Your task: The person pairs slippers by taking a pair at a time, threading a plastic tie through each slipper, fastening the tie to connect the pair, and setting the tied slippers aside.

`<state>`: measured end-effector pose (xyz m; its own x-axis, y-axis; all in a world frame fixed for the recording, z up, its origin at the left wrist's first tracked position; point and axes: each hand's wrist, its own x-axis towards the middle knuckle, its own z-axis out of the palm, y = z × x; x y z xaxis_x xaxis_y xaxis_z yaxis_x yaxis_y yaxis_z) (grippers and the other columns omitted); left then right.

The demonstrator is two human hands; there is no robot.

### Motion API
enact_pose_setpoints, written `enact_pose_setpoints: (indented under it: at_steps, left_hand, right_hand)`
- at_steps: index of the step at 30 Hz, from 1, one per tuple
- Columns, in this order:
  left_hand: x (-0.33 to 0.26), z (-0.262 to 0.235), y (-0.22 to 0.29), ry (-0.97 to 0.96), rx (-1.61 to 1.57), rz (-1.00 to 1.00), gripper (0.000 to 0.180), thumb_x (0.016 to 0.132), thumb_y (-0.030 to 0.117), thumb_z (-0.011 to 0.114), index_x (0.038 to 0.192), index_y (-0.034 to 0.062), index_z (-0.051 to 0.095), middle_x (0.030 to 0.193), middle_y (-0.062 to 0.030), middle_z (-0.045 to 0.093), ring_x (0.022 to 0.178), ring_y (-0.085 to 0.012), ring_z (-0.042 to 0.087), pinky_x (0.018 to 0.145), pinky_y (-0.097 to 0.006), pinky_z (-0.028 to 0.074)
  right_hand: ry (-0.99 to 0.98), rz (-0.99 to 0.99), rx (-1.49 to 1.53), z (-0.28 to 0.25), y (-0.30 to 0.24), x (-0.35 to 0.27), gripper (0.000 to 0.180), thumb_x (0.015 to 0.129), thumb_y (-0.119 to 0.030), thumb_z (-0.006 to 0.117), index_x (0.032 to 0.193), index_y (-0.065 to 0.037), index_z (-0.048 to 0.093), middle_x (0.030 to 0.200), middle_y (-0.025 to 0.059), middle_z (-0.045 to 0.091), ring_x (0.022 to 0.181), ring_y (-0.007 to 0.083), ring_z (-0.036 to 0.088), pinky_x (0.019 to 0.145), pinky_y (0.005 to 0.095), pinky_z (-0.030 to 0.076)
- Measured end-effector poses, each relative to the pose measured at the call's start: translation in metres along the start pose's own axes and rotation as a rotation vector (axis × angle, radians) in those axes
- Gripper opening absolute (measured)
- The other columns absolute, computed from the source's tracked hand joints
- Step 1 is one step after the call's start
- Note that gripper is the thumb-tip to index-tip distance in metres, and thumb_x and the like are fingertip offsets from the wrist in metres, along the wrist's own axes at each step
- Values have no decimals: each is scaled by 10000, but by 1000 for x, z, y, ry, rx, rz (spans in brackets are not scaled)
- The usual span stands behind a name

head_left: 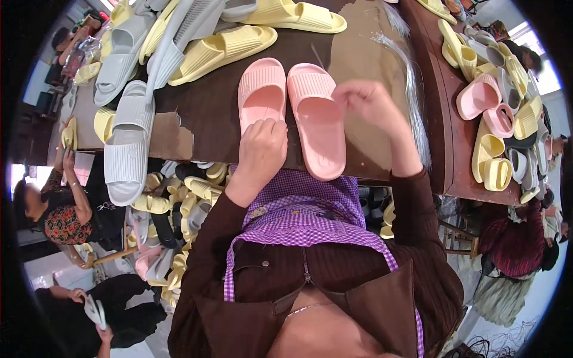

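Note:
Two pink slide slippers lie side by side in front of me on the brown table, toes pointing away. Over the heel of the left pink slipper (262,83) my left hand (261,150) is closed, its fingers curled and hiding that end. The right pink slipper (322,140) lies with its heel at the table's near edge. My right hand (369,102) is raised beside its strap, fingers bent together and slightly blurred. Whatever they pinch is too small to make out. A bundle of thin clear plastic strands (413,89) runs along the table to the right of that hand.
Grey slippers (126,149) and yellow slippers (224,51) crowd the table's left and far side. A second brown table (436,107) at right holds more slippers. Below the table lies a heap of slippers (173,238). People (68,215) handle slippers at left.

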<state>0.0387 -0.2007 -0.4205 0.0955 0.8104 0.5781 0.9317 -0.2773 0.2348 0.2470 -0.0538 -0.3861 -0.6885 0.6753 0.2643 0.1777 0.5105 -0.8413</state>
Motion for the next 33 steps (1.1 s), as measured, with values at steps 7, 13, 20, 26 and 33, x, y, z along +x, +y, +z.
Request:
enact_pose_setpoints:
  at_steps: [7,13,20,26,33]
  left_hand:
    - [11,14,-11,2,41,10,47,730,56,555,715,55,510,712,-99,515,702,-264,536,643,-364,434]
    - [14,17,-25,-33,65,-7,35,732,46,537,755,47,511,751,-111,531,732,-277,549,682,-371,446]
    - [21,26,-45,-51,46,-38,96,752,17,494,845,36,510,820,-145,554,814,-309,571,740,-388,468]
    - [37,43,-57,-120,7,-104,105,769,35,493,869,19,522,828,-178,583,792,-334,597,693,-424,487]
    - [44,59,-72,-153,-48,-76,115,781,62,505,874,-2,525,781,-210,596,714,-353,607,643,-436,496]
  right_hand:
    - [220,369,-43,-12,48,48,212,846,-123,518,935,17,650,706,45,615,585,94,533,537,233,434]
    - [11,541,-308,-2,68,91,333,805,-291,586,894,21,663,683,62,619,595,138,566,565,262,464]
    - [141,289,-368,17,86,105,248,781,-215,621,896,1,661,733,76,635,655,144,585,630,275,484]
    - [91,112,-111,32,63,114,201,777,-79,613,964,-7,637,835,58,647,730,118,574,679,268,478]
    - [-95,-57,-77,50,56,140,194,785,-80,600,970,-26,619,858,72,649,787,159,593,724,287,478]
